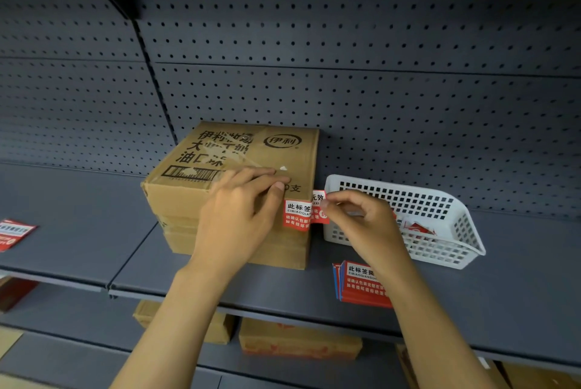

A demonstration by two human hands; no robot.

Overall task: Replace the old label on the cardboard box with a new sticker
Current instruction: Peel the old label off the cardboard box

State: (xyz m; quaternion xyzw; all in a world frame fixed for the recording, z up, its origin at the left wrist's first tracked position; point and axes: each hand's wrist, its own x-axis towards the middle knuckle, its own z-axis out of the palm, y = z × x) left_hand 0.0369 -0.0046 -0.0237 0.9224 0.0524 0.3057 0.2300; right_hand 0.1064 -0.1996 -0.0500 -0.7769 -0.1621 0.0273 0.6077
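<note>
A brown cardboard box (251,149) with black print stands on the grey shelf (78,231). A red and white label (297,214) is stuck at the box's front right corner; its right part juts past the box edge. My left hand (239,218) lies flat on the box's top front edge, fingers pressing just left of the label. My right hand (361,225) pinches the label's free right end between thumb and fingers. A stack of red stickers (358,285) lies on the shelf under my right wrist.
A white perforated plastic basket (440,215) with red scraps inside sits right of the box. Another red sticker sheet (14,233) lies at the far left. Pegboard backs the shelf. More cardboard boxes (298,340) rest on the shelf below.
</note>
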